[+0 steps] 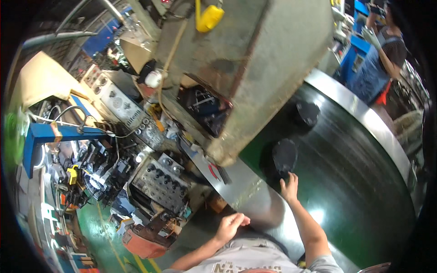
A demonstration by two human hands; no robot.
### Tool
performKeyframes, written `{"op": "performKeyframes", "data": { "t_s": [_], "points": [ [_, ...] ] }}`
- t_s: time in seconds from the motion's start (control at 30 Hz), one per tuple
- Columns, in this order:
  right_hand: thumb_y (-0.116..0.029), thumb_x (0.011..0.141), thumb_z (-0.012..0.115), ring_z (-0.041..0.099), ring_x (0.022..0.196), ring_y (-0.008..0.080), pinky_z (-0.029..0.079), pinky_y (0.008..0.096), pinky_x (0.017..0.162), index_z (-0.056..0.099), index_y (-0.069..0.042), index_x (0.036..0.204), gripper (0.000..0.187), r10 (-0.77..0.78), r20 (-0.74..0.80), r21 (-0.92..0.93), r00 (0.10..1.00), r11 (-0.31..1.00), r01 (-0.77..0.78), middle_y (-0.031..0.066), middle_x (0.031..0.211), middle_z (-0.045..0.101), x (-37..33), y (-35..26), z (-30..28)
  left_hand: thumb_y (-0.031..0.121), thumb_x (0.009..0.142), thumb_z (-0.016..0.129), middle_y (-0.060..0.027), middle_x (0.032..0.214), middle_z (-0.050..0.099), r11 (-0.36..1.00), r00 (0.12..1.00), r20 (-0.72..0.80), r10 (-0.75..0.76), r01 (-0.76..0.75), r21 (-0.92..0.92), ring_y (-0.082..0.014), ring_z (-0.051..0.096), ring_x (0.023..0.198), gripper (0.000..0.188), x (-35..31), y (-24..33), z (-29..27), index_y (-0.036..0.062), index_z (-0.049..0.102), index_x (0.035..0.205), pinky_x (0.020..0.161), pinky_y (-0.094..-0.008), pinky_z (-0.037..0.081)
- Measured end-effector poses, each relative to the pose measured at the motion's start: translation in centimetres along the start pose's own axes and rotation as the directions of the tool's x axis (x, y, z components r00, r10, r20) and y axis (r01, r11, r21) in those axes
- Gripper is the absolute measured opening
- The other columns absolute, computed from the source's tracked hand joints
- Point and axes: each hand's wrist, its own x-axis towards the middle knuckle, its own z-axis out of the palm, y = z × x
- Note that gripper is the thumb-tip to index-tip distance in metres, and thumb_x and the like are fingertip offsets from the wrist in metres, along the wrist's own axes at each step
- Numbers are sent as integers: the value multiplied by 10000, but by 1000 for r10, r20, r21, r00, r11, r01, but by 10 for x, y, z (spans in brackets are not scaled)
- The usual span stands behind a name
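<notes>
On the dark, shiny curved surface (350, 182), my right hand (290, 189) reaches forward to the near end of a black, roughly oval piece (285, 154). Thumb and fingers sit around the narrow tip of that piece, which otherwise lies on the surface. Farther back lies a second black piece (308, 113) of similar look. My left hand (231, 227) hovers in front of my body, near the metal ledge, its fingers together and curled. No object shows in it.
A large grey metal housing (287, 59) rises ahead. Red-handled pliers (213, 171) rest on the metal ledge (246, 186). A silver rim (364, 113) bounds the curved surface. At left stands machinery with a knobbed panel (159, 179). Another person (378, 63) stands at far right.
</notes>
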Motion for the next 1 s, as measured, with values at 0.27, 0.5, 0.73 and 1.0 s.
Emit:
{"op": "performKeyframes", "data": {
  "t_s": [0.27, 0.5, 0.73, 1.0],
  "points": [
    [-206, 868, 660, 588, 842, 380, 374, 497, 948, 591, 2, 815, 226, -192, 289, -173, 938, 953, 249, 202, 792, 607, 50, -19, 23, 241, 1016, 499, -68, 911, 689, 998, 997, -79, 12, -17, -54, -135, 640, 857, 322, 15, 12, -22, -34, 665, 1030, 808, -271, 504],
    [-217, 912, 593, 580, 608, 363, 477, 426, 612, 595, -20, 704, 286, -536, 681, 176, 499, 781, 599, 161, 643, 598, 19, -208, -45, 247, 883, 699, -122, 1190, 577, 822, 863, -150, 482, -387, 418, -254, 560, 1102, 456, 40, 7, -41, 12, 554, 1245, 968, -366, 436],
    [-253, 942, 574, 566, 606, 340, 452, 414, 581, 553, -18, 726, 320, -341, 830, 268, 442, 938, 220, 149, 629, 530, -8, -252, 12, 318, 860, 738, -33, 1006, 681, 975, 956, 289, -59, 118, -191, -80, 590, 899, 455, 26, -5, -85, -26, 620, 1134, 826, -261, 480],
    [-380, 990, 495, 574, 764, 156, 466, 319, 713, 620, -29, 856, 396, -286, 934, 314, 213, 943, -109, 52, 769, 592, 9, -265, 97, 167, 871, 730, 3, 1004, 668, 723, 982, 173, -79, 176, -668, -58, 577, 907, 315, -12, -21, -121, 6, 631, 1122, 817, -235, 488]
  ]
}}
